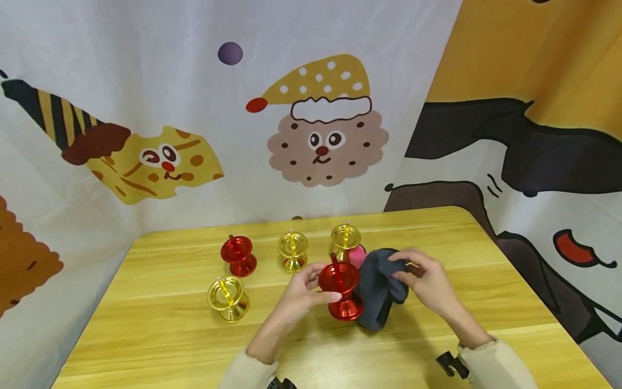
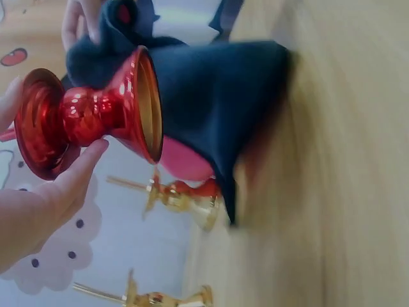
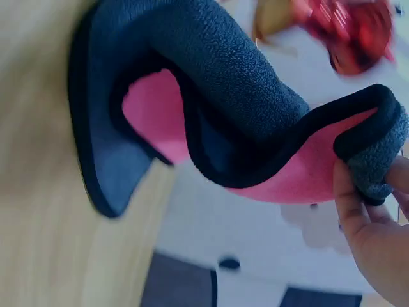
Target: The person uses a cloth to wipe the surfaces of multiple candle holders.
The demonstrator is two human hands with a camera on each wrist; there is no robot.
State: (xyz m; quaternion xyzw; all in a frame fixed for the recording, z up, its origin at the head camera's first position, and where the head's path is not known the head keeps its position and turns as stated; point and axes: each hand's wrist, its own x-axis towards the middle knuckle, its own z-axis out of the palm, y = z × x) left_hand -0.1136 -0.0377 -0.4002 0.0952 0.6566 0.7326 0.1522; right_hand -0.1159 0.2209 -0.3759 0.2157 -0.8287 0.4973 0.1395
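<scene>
My left hand (image 1: 303,297) holds a shiny red candle holder (image 1: 346,309) by its upper cup, thumb on the near side. It is lifted above the table and tilts slightly; a red stick stands in the cup. In the left wrist view, the flared foot of the candle holder (image 2: 89,118) faces the cloth. With thumb and fingertips, my right hand (image 1: 427,278) pinches the top of a cloth (image 1: 375,294), dark grey on one side and pink on the other. Folds hang below that pinch in the right wrist view, where the cloth (image 3: 230,77) shows black edging.
Behind stand another red candle holder (image 1: 238,254) and gold ones: one at the left (image 1: 230,300), one in the middle (image 1: 293,251) and one partly behind the cloth (image 1: 345,237). All are on a wooden table (image 1: 160,324) against a printed curtain (image 1: 194,108).
</scene>
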